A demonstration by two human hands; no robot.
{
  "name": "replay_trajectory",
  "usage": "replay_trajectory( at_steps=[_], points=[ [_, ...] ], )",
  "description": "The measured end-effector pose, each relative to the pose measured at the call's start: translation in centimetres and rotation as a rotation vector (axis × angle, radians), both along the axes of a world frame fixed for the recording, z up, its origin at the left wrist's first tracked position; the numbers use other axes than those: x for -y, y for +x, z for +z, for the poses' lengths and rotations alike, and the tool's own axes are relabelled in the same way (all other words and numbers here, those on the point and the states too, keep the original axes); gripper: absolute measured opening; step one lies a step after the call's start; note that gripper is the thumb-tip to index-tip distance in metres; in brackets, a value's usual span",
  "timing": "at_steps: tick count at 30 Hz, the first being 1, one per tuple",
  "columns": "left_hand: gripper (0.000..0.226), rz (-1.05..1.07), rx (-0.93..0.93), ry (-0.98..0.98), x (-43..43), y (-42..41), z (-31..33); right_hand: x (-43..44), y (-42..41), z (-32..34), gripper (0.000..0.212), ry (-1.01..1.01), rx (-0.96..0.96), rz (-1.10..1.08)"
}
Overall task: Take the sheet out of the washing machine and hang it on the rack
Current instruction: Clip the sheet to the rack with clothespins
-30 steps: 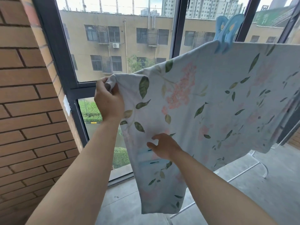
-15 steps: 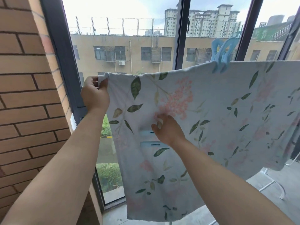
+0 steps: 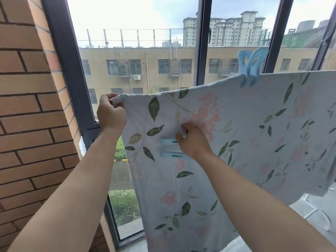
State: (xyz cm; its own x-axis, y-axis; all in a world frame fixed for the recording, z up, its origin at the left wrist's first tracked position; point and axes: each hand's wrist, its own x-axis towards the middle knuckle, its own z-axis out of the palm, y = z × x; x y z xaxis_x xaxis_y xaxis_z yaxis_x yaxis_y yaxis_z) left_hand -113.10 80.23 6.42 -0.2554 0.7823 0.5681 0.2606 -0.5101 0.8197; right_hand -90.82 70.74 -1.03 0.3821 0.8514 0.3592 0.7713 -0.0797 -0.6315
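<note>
A pale floral sheet [image 3: 245, 142] with green leaves and pink blossoms hangs across the view from a line hidden under its top fold. A light blue clip [image 3: 251, 67] pins its upper edge at the right. My left hand [image 3: 111, 113] pinches the sheet's top left corner, held up near the window frame. My right hand [image 3: 192, 140] pinches a fold of the sheet's front and holds a second light blue clip [image 3: 170, 149], whose two arms stick out to the left of my palm.
A brick wall [image 3: 31, 115] stands close on the left. A dark-framed window [image 3: 72, 88] runs behind the sheet. White tubes of the rack's foot [image 3: 325, 218] show on the grey floor at the lower right.
Both hands have risen. My left hand lifted the corner up and left toward the window frame; my right hand moved up the sheet's front and now pinches a fold.
</note>
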Motion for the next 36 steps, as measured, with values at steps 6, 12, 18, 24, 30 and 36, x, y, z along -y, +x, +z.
replay_trajectory(
  at_steps=[6, 12, 18, 24, 30, 36],
  points=[
    [0.034, -0.032, -0.041, -0.036, -0.1, 0.1, -0.6, -1.1, 0.2, 0.2, 0.048, 0.002, 0.009, 0.027],
    [0.021, 0.103, -0.088, -0.164, 0.1, 2.2, -2.6, 0.2, 1.8, -0.9, 0.038, -0.034, -0.051, 0.048],
    [0.052, 0.168, -0.412, 0.199, 2.8, 10.5, -5.0, 3.6, 5.8, -1.8, 0.016, 0.055, -0.153, 0.007],
    [0.038, -0.158, -0.564, 0.603, 7.4, 21.1, -6.4, 8.3, 13.0, -3.4, 0.040, 0.025, -0.216, -0.176],
    [0.036, -0.553, -0.631, 0.578, 12.2, 31.6, -8.6, 14.2, 21.9, -5.6, 0.046, -0.001, -0.171, -0.409],
    [0.033, -0.750, -0.704, 0.388, 16.5, 42.5, -10.9, 20.4, 32.3, -7.6, 0.040, 0.053, -0.258, -0.558]
  ],
)
